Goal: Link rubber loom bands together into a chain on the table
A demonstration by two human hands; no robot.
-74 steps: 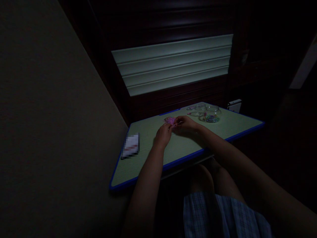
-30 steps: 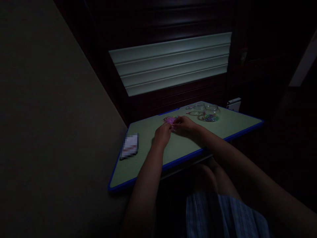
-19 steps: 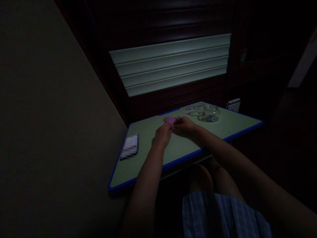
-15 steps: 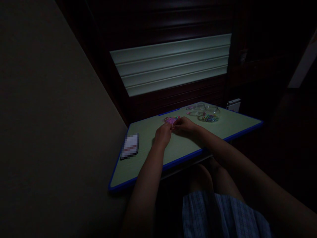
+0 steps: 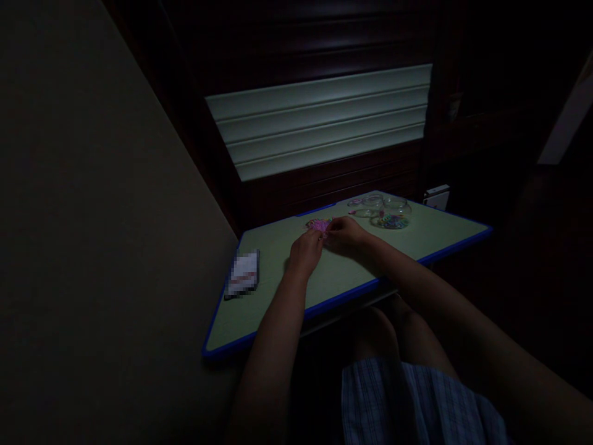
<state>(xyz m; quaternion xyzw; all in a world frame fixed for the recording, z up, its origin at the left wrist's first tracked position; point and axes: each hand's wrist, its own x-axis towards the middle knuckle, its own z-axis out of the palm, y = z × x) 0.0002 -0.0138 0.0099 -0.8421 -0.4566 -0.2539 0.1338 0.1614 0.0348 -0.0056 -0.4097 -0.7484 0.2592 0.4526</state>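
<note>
Left hand (image 5: 306, 250) and right hand (image 5: 343, 232) come close together over the table (image 5: 343, 272), fingers bent inward around a bit of pink at the near edge of a small pink heap (image 5: 317, 226); it is too dark to tell whether either hand has a firm grip on a piece. Both bare forearms reach forward from the lower edge of the view, the right one at a long slant. Nearest, between them, lie a checked blue cloth garment (image 5: 417, 402) and a bent knee (image 5: 382, 334), just short of the table's blue rim. On the pale green tabletop, near its left edge and well apart from the hands, rests a flat whitish item (image 5: 243, 273) with its face blurred out. Mostly pink with a few other colours, the heap sits just beyond the fingers, partly hidden by them. Farther off to the right stands a round clear bowl (image 5: 393, 212) with many-coloured small pieces in its bottom; left of it lies a clear elongated object (image 5: 365, 213) with a pink end, and behind that is another clear container (image 5: 373, 200). Past the table, a white box (image 5: 437, 198) shows at the right, and a pale slatted panel (image 5: 324, 120) is set in dark wood (image 5: 315, 37).
</note>
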